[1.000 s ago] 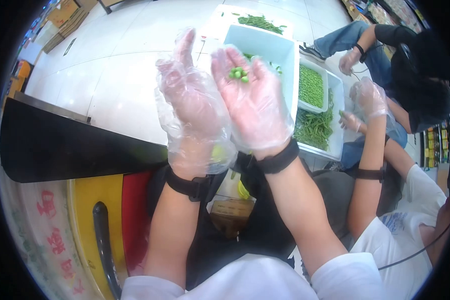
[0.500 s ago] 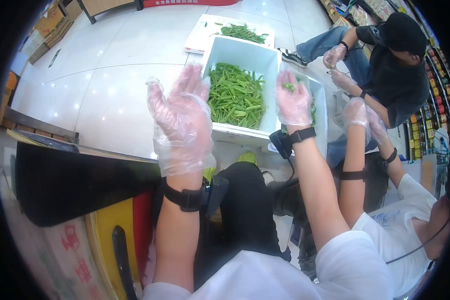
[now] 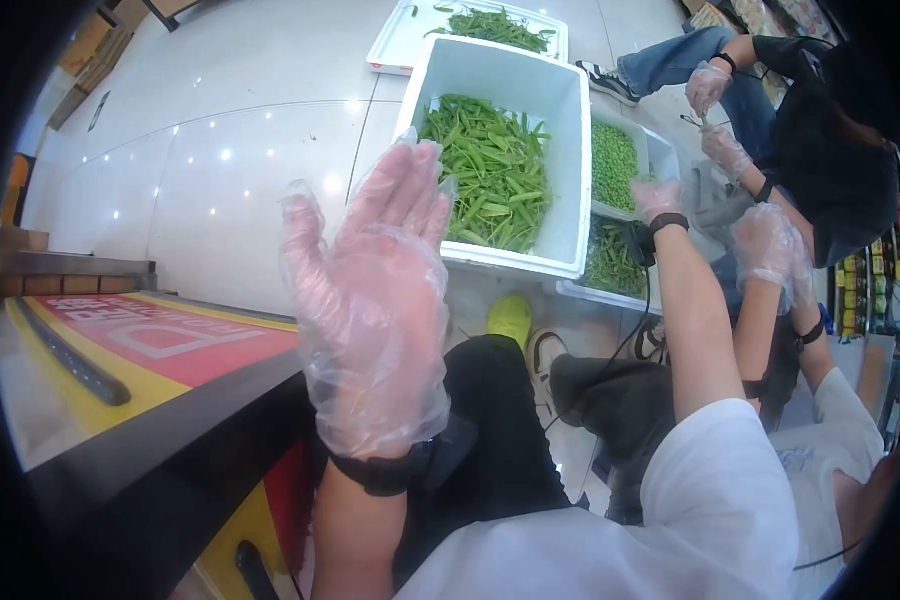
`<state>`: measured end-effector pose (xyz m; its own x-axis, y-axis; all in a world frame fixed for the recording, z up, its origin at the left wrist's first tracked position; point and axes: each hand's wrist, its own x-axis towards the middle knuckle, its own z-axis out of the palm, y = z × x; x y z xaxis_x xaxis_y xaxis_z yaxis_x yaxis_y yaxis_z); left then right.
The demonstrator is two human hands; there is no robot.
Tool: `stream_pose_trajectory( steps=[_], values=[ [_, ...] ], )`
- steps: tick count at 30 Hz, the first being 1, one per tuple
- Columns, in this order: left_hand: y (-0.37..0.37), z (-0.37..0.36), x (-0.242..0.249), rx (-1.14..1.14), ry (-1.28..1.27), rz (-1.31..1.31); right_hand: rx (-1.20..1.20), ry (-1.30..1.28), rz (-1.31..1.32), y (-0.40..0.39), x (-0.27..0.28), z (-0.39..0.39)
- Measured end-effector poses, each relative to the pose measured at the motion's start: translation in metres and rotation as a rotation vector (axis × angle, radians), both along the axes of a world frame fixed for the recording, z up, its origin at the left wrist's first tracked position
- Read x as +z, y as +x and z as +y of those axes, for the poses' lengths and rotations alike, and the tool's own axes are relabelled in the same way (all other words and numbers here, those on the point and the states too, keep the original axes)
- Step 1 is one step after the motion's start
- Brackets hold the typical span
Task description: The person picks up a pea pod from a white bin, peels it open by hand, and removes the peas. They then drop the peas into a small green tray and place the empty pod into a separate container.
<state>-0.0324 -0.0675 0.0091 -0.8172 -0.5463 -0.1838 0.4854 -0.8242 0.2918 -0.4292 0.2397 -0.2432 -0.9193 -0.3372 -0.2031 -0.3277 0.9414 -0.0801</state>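
Note:
My left hand (image 3: pixel 375 300), in a clear plastic glove, is held palm up with its fingers stretched out and nothing in it. Beyond its fingertips stands a white foam box (image 3: pixel 582 200) holding green pea pods (image 3: pixel 490 175). My right hand (image 3: pixel 658 198), also gloved, is at the right edge of a tub of shelled green peas (image 3: pixel 612 160). Its fingers are small and blurred here, so I cannot make out whether peas remain in them. Just below that tub lie more green pods or husks (image 3: pixel 615 262) in a white container.
A foam lid (image 3: pixel 395 45) with loose pods lies behind the box. Two people sit at my right; one gloved hand (image 3: pixel 708 88) pinches something small and green, and another pair of gloved hands (image 3: pixel 768 245) is nearer me. A dark-edged red-yellow case (image 3: pixel 170 340) stands at my left.
My right hand, open palm up with a few peas in it before, has moved right to the tub of shelled peas. My left hand stays open. The view has shifted, showing more of the tub.

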Motion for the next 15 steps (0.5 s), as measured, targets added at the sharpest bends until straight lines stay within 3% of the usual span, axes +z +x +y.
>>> stream_pose_trajectory(
  steps=[1, 3, 6, 9, 12, 13, 15],
  values=[
    [0.002, -0.002, -0.003, -0.019, 0.001, 0.049, 0.213, 0.344, 0.152, -0.005, -0.004, 0.006],
    [0.004, -0.003, -0.005, -0.038, 0.003, 0.095, 0.375, 0.682, 0.203, 0.008, 0.009, 0.004],
    [0.005, -0.006, -0.006, 0.007, 0.038, 0.118, 0.475, 0.662, 0.288, 0.014, -0.011, 0.022],
    [0.005, -0.005, -0.003, 0.032, 0.031, 0.077, 0.188, 0.217, 0.019, 0.019, -0.027, 0.031],
    [0.006, 0.0, -0.004, 0.004, -0.001, 0.066, -0.671, -0.772, -0.525, 0.028, -0.048, 0.029],
    [0.006, 0.0, -0.006, -0.027, -0.01, 0.068, -0.853, -0.936, -0.597, 0.032, -0.053, 0.027],
    [0.0, 0.01, 0.002, -0.056, -0.02, 0.061, -0.847, -0.893, -0.676, 0.036, -0.064, 0.025]
  ],
)
